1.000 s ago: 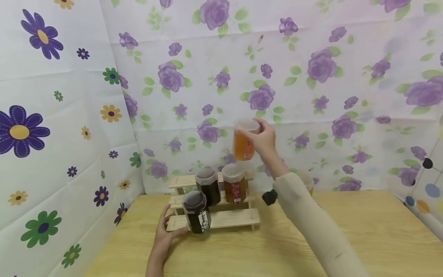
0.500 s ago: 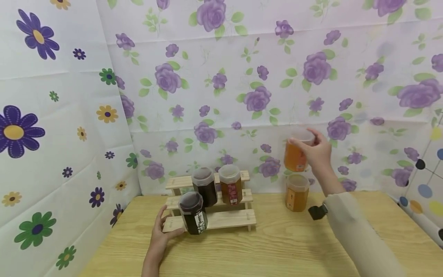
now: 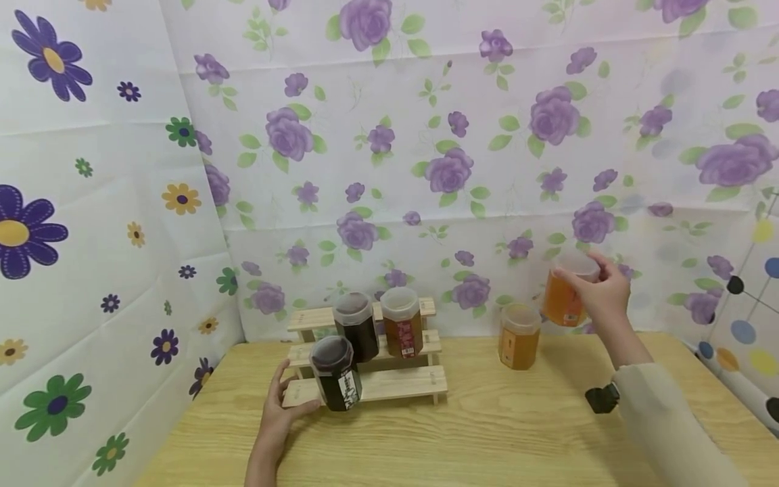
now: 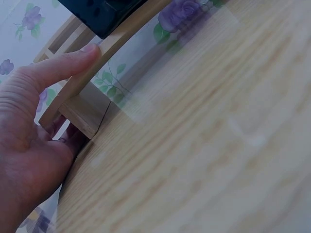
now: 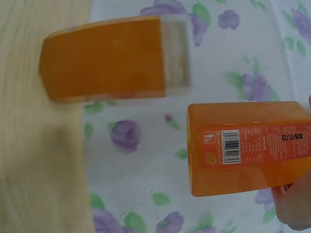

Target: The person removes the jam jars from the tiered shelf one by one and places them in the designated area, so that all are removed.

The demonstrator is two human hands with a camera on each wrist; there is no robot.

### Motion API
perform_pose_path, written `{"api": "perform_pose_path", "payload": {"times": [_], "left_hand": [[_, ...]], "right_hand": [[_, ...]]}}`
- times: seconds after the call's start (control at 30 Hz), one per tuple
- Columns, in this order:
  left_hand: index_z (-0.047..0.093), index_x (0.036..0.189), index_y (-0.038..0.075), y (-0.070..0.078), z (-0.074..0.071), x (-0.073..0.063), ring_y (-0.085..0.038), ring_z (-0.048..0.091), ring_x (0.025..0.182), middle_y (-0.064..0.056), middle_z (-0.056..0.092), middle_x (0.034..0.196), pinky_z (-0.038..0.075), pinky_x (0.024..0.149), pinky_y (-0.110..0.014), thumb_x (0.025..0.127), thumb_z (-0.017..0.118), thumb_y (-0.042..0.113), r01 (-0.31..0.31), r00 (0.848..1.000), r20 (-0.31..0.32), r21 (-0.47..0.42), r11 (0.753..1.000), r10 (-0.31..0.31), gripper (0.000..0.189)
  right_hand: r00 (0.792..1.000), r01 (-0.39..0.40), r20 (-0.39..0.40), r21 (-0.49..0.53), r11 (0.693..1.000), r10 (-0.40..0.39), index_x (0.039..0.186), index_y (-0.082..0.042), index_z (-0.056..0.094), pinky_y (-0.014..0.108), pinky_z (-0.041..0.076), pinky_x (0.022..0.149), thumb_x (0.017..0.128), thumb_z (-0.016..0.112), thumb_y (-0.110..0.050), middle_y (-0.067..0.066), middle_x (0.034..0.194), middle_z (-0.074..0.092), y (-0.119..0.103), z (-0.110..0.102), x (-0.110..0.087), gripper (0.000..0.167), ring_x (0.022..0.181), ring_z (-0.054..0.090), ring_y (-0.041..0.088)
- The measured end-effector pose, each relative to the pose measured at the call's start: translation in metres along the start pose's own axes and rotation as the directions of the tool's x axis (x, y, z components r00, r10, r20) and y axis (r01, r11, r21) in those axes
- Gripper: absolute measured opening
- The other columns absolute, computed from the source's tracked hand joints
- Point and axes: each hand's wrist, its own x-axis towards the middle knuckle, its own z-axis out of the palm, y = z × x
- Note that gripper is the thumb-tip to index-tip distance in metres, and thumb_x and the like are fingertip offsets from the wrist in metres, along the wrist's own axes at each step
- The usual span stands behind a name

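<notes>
My right hand (image 3: 608,292) grips an orange jar (image 3: 561,299) with a pale lid by its upper part and holds it in the air at the right. In the right wrist view, this jar (image 5: 243,145) shows a red label with a barcode. A second orange jar (image 3: 518,343) stands on the table to its left. At the left, my left hand (image 3: 275,414) grips the end of a three-step wooden rack (image 3: 408,384). Its thumb (image 4: 65,67) presses the front edge of the lowest board; the other fingers are partly hidden behind.
On the rack's lowest step sits a dark jar (image 3: 331,379) with a black-and-white label. Behind it on the rack are another dark jar (image 3: 358,335) and an amber jar (image 3: 395,331) with a red label. Flowered cloth (image 3: 365,169) hangs behind the wooden table (image 3: 487,433).
My right hand has carried the orange jar rightward from above the rack, past the standing orange jar, and lowered it. The left hand has stayed on the rack.
</notes>
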Motion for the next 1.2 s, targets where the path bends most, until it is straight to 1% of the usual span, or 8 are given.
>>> {"api": "perform_pose_path", "payload": {"times": [0.23,0.33,0.43,0.5,0.57,0.7,0.9,1.2], "left_hand": [[0.011,0.158,0.029,0.001,0.002,0.000,-0.036,0.029,0.138,-0.021,0.030,0.152,0.025,0.112,-0.048,0.074,0.081,0.001,0.018,1.000,-0.017,-0.032,0.999,-0.018,0.112],[0.011,0.158,0.030,0.000,0.002,-0.002,-0.036,0.026,0.140,-0.022,0.029,0.153,0.021,0.115,-0.052,0.074,0.081,0.001,0.018,1.000,-0.019,-0.040,0.999,-0.019,0.112],[0.010,0.158,0.029,0.000,0.002,-0.003,-0.037,0.026,0.140,-0.023,0.028,0.153,0.022,0.114,-0.052,0.075,0.081,0.002,0.014,1.000,-0.011,-0.031,0.999,-0.014,0.112],[0.010,0.158,0.030,-0.001,0.003,-0.002,-0.036,0.027,0.139,-0.022,0.028,0.153,0.025,0.112,-0.047,0.075,0.081,0.003,0.020,1.000,-0.008,-0.024,1.000,-0.021,0.112],[0.010,0.158,0.031,0.000,0.003,-0.002,-0.035,0.029,0.138,-0.021,0.029,0.153,0.030,0.108,-0.040,0.075,0.081,0.003,0.029,1.000,-0.009,-0.012,1.000,-0.029,0.112],[0.011,0.157,0.033,0.003,0.003,0.000,-0.034,0.030,0.138,-0.019,0.029,0.153,0.032,0.103,-0.031,0.076,0.081,0.003,0.035,0.999,-0.006,-0.014,0.999,-0.035,0.111],[0.011,0.157,0.033,0.004,0.004,0.002,-0.033,0.031,0.137,-0.019,0.030,0.153,0.034,0.096,-0.019,0.075,0.081,0.002,0.023,1.000,-0.004,-0.023,0.999,-0.023,0.112],[0.013,0.157,0.033,0.001,0.002,0.003,-0.026,0.036,0.130,-0.019,0.031,0.151,0.038,0.086,-0.010,0.074,0.082,0.003,0.010,1.000,-0.009,-0.010,1.000,-0.010,0.111]], "right_hand": [[1.000,-0.007,-0.005,-0.055,0.998,0.007,0.152,-0.012,0.033,0.013,0.047,0.058,0.078,0.077,-0.048,-0.006,0.089,0.046,0.038,-0.006,-0.001,0.094,0.067,0.047,0.004],[0.999,-0.031,0.027,-0.093,0.995,0.033,0.153,-0.010,0.031,0.012,0.050,0.076,0.079,0.075,-0.052,0.005,0.120,0.055,0.058,-0.001,-0.004,0.095,0.094,0.054,0.010],[0.994,-0.069,0.071,-0.112,0.991,0.077,0.153,-0.008,0.029,0.024,0.047,0.101,0.081,0.074,-0.051,0.016,0.150,0.040,0.078,0.003,-0.006,0.095,0.125,0.047,0.023],[0.990,-0.086,0.098,-0.121,0.989,0.098,0.154,-0.007,0.027,0.032,0.042,0.109,0.082,0.074,-0.050,0.017,0.157,0.032,0.089,0.005,-0.007,0.096,0.135,0.038,0.027],[0.989,-0.087,0.111,-0.107,0.990,0.099,0.153,-0.006,0.026,0.027,0.046,0.102,0.081,0.074,-0.049,0.019,0.155,0.033,0.096,0.007,-0.007,0.097,0.132,0.041,0.028],[0.988,-0.085,0.120,-0.066,0.994,0.093,0.154,-0.006,0.022,0.013,0.046,0.090,0.082,0.075,-0.048,0.019,0.157,0.030,0.098,0.009,-0.005,0.099,0.130,0.040,0.028],[0.987,-0.113,0.114,-0.016,0.993,0.114,0.155,-0.005,0.017,0.046,0.034,0.115,0.085,0.073,-0.043,0.019,0.159,0.025,0.095,0.012,-0.005,0.098,0.140,0.032,0.034],[0.983,0.035,0.184,-0.055,0.998,-0.024,0.156,-0.003,0.007,0.056,0.024,0.117,0.090,0.069,-0.039,0.021,0.163,0.005,0.077,0.010,-0.007,0.098,0.146,0.015,0.046]]}}
